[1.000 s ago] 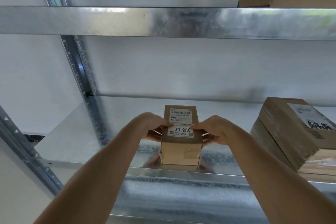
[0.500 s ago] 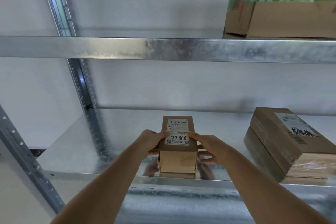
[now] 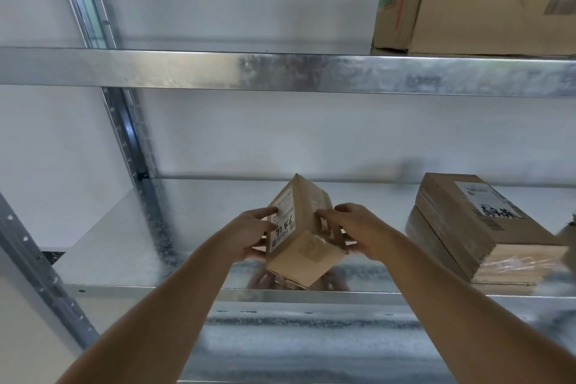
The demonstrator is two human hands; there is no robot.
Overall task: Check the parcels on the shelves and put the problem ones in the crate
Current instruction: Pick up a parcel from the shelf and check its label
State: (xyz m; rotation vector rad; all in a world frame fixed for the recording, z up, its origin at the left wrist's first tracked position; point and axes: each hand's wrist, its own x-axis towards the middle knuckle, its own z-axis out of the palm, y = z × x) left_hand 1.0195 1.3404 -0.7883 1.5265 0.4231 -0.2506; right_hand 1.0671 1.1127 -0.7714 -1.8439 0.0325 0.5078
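Hands are gripping a small cardboard parcel from either side: the left hand is curling its fingers round the labelled face, thumb lying on the white shipping label, while the right hand is clasping the opposite side with fingers wrapped beneath. The parcel is being held tilted, one corner pointing up and another down toward the front lip of the galvanised metal shelf — whether its lowest corner is touching the shelf or hanging just above it cannot be told, though a dim reflection of box and fingers is showing in the metal below. Handwritten digits are showing on the label, and a patch of clear tape is sitting on the near face. Both bare forearms are reaching in from the bottom of the view. To the right, well apart on the same shelf, two flat brown parcels are lying stacked, the upper one bearing a label with dark handwriting. Above, the next shelf's steel beam is crossing the view, and a larger carton with green printed wrapping is standing on it at the upper right. A perforated upright is running along the left, against a white wall.
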